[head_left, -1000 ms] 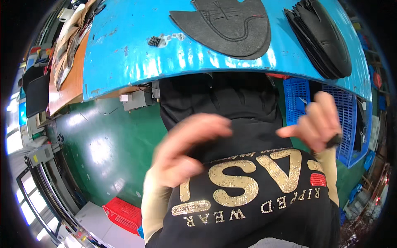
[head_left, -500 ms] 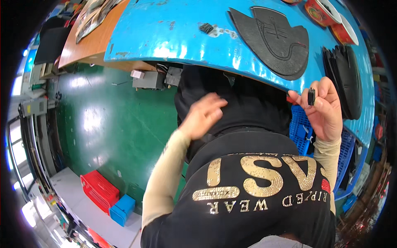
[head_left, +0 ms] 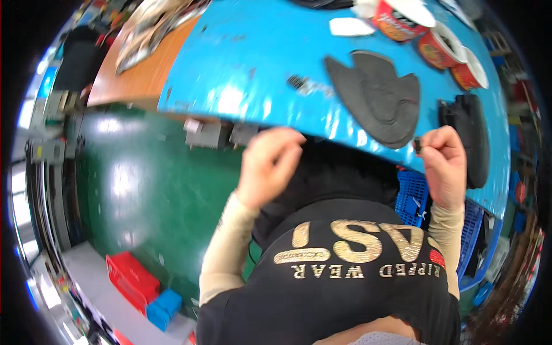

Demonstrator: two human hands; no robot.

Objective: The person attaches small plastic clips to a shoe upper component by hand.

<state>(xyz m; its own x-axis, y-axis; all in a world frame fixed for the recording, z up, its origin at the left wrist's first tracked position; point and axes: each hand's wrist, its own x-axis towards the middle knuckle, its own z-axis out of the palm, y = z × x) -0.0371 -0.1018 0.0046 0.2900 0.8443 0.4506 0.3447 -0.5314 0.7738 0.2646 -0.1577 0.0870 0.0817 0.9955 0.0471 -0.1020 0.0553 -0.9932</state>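
Observation:
A small black piece (head_left: 418, 145) is pinched between the thumb and fingers of my right hand (head_left: 445, 164), by the table's front edge. It is too small and blurred to name its kind. My left hand (head_left: 267, 167) hovers above the lap with its fingers loosely curved and the thumb a little apart; nothing shows in it. Beyond my right hand, a flat dark grey shaped panel (head_left: 376, 95) with stitched lines lies on the blue table (head_left: 230, 63). A little stack of black pieces (head_left: 296, 81) sits left of that panel, beside some pale scraps (head_left: 316, 87).
Black panels (head_left: 474, 141) are stacked at the table's right side. Red paper bowls (head_left: 440, 49) stand behind them, near a white sheet (head_left: 351, 27). Blue plastic baskets (head_left: 411, 198) are below the table edge at right. Red (head_left: 133, 280) and blue bins stand lower left.
The view has shifted, showing more of the table's far part. My left hand has moved up toward the table edge. My right hand still holds the small black piece, turned more inward.

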